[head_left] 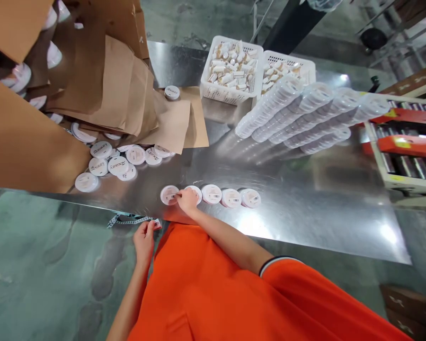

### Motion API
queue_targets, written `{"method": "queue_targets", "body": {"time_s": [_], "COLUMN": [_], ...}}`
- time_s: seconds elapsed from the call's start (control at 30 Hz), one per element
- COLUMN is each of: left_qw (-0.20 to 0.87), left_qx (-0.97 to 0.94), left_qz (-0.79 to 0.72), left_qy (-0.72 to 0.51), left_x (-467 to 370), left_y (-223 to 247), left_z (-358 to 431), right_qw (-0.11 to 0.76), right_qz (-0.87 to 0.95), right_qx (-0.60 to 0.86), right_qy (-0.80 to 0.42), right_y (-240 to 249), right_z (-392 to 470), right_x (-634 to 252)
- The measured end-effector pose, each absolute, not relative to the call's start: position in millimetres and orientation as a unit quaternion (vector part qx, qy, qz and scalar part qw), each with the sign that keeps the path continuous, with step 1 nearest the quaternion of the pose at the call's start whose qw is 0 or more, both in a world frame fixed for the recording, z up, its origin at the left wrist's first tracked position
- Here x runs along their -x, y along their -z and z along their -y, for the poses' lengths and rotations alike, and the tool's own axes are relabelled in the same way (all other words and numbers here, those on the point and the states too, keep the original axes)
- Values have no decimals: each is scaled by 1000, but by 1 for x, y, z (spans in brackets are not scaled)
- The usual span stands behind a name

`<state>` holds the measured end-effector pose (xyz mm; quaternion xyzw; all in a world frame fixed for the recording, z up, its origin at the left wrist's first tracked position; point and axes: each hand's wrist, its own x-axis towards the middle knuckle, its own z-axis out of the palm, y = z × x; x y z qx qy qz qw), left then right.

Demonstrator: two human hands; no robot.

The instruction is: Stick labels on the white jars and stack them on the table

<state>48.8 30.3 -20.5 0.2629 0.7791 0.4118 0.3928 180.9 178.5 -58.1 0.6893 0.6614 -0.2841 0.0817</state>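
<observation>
A row of several round white-and-pink jars (211, 194) lies along the front of the metal table, most with a small printed label on top. My right hand (187, 200) has its fingers pinched at a label on the leftmost jar (169, 194), and it partly covers the second jar. Just off the table edge, my left hand (144, 238) pinches the end of a strip of labels (131, 220), which trails to the left. To the left lies a loose group of round jars (118, 165), some with "beauty" lettering on top.
A large cardboard box (31, 137) with brown paper (122, 90) and more jars takes up the left. White baskets (230, 97) of small bottles stand at the back. Tall stacks of clear round containers (291, 113) stand right of centre. A shelf rack (404, 142) is at far right.
</observation>
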Motion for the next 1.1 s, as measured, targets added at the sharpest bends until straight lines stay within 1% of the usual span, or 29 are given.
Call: {"method": "queue_targets", "body": {"time_s": [0.23, 0.33, 0.77, 0.87, 0.93, 1.0, 1.1], "left_qw": [403, 402, 395, 395, 398, 404, 407], "left_qx": [-263, -266, -281, -283, -285, -289, -296], "left_qz": [-779, -779, -777, -781, -783, -782, -784], "left_qy": [-403, -401, -401, -393, -384, -375, -364], "left_x": [-50, -50, -51, -51, -51, -50, -48], "left_y": [22, 21, 20, 21, 21, 21, 21], "left_z": [-27, -26, -22, -20, -18, -17, -14], "right_qw": [114, 123, 96, 58, 20, 6, 44], "right_qz": [-730, -733, -720, -725, -768, -828, -891], "right_qx": [-633, -634, -654, -653, -607, -528, -419], "right_qy": [232, 214, 211, 214, 203, 189, 171], "right_y": [64, 67, 68, 65, 65, 68, 75], "right_z": [-186, -191, -186, -188, -188, -187, -186], "right_x": [-181, -183, -195, -197, -196, -192, -182]}}
